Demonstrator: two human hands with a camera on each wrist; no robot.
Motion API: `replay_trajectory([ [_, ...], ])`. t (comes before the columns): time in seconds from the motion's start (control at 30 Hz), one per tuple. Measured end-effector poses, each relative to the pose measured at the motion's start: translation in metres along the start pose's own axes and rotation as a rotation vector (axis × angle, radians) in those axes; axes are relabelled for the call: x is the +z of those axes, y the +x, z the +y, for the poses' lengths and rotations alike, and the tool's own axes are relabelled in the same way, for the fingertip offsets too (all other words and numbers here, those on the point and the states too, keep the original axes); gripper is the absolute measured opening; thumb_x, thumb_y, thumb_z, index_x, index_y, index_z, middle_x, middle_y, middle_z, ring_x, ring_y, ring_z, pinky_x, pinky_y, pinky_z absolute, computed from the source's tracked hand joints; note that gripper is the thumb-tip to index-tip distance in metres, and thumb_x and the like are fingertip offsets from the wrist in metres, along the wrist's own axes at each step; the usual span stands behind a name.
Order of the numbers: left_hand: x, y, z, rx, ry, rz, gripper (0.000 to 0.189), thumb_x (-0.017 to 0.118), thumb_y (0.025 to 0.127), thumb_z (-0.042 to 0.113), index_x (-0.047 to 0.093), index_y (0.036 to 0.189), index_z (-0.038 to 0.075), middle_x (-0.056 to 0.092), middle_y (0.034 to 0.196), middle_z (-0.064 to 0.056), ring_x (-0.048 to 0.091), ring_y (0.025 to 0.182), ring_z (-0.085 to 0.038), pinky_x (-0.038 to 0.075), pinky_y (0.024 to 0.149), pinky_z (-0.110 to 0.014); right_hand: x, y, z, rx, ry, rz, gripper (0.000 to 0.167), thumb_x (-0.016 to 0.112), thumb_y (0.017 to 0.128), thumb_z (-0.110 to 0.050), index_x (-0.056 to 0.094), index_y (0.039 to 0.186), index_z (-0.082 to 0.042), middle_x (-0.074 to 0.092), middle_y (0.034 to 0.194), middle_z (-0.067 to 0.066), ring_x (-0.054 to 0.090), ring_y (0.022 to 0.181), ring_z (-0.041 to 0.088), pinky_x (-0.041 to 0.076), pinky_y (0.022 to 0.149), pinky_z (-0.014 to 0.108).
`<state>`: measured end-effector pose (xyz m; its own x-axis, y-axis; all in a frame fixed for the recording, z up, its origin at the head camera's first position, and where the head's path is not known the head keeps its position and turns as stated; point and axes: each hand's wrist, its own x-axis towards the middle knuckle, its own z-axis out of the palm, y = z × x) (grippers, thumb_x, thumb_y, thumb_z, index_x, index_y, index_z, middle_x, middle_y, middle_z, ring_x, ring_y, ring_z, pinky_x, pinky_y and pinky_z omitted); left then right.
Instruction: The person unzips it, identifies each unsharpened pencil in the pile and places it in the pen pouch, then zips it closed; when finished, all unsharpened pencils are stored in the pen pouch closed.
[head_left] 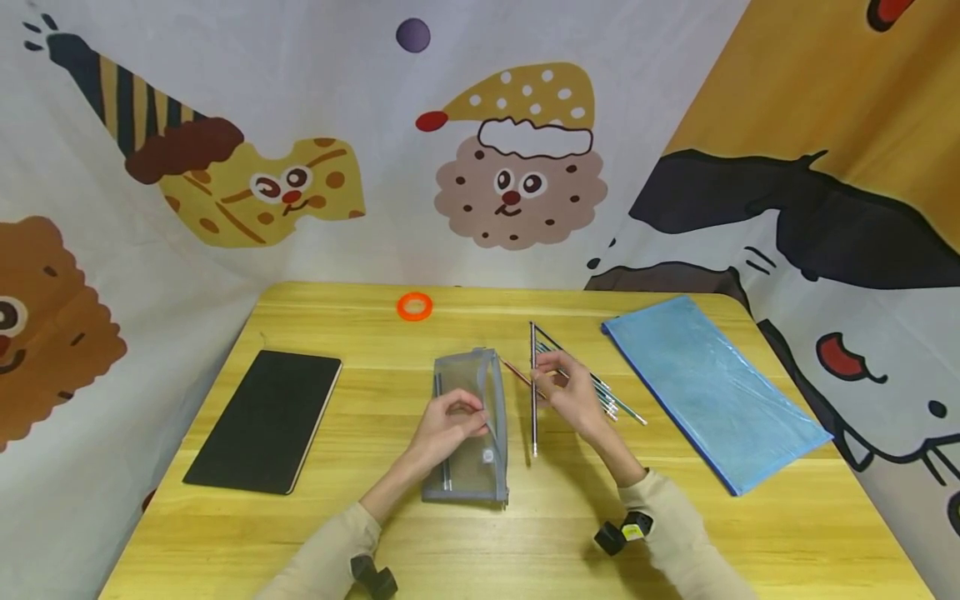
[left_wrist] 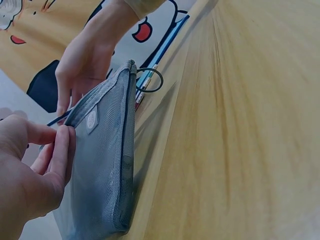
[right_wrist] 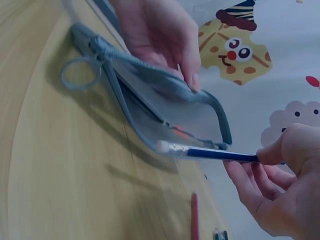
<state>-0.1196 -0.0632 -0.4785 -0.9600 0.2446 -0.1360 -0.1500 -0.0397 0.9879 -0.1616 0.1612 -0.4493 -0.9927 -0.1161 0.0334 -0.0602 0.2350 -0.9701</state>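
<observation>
A grey mesh zip pencil case [head_left: 474,471] lies in the middle of the table. My left hand [head_left: 450,427] pinches the upper edge of its opening between thumb and fingers, lifting that edge so the mouth gapes, as the right wrist view shows. A long dark pencil [right_wrist: 142,102] is visible inside the case. To the right of the case, my right hand [head_left: 572,398] pinches a dark blue pencil [right_wrist: 220,154] with a white eraser. The eraser end points toward the near edge of the table and overlaps the case's opening in the right wrist view.
Several pencils [head_left: 603,396] lie in a loose pile behind my right hand, with a reddish pencil [head_left: 516,372] beside the case. A blue zip folder [head_left: 720,400] is at the right, a black notebook [head_left: 262,425] at the left. An orange ring [head_left: 415,317] lies at the back.
</observation>
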Motion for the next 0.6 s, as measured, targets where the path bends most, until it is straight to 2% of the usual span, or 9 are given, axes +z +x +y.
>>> replay_trajectory([
  [0.23, 0.001, -0.001, 0.0, -0.001, 0.01, -0.003, 0.022, 0.067, 0.09, 0.0, 0.061, 0.109, -0.009, 0.069, 0.102, -0.019, 0.07, 0.082, -0.015, 0.064, 0.082, -0.024, 0.015, 0.001, -0.001, 0.032, 0.09, -0.022, 0.024, 0.061, 0.097, 0.001, 0.055, 0.119, 0.01, 0.058, 0.108, 0.024, 0.067, 0.079, 0.015, 0.067, 0.072, 0.047],
  [0.43, 0.002, 0.0, 0.002, -0.005, 0.002, 0.015, 0.023, 0.068, 0.089, 0.0, 0.061, 0.11, -0.009, 0.069, 0.103, -0.02, 0.07, 0.081, -0.014, 0.064, 0.081, -0.024, 0.031, 0.0, 0.003, 0.066, 0.169, -0.013, 0.024, 0.061, 0.095, 0.004, 0.055, 0.117, 0.01, 0.059, 0.102, 0.017, 0.067, 0.078, 0.016, 0.068, 0.069, 0.043],
  [0.6, 0.003, 0.001, 0.004, 0.002, -0.003, 0.033, 0.023, 0.069, 0.089, 0.0, 0.061, 0.109, -0.009, 0.068, 0.105, -0.02, 0.071, 0.082, -0.014, 0.065, 0.081, -0.026, 0.044, -0.005, 0.009, 0.112, 0.193, -0.042, 0.026, 0.062, 0.094, 0.003, 0.056, 0.118, 0.008, 0.06, 0.104, 0.017, 0.069, 0.08, 0.018, 0.068, 0.07, 0.039],
])
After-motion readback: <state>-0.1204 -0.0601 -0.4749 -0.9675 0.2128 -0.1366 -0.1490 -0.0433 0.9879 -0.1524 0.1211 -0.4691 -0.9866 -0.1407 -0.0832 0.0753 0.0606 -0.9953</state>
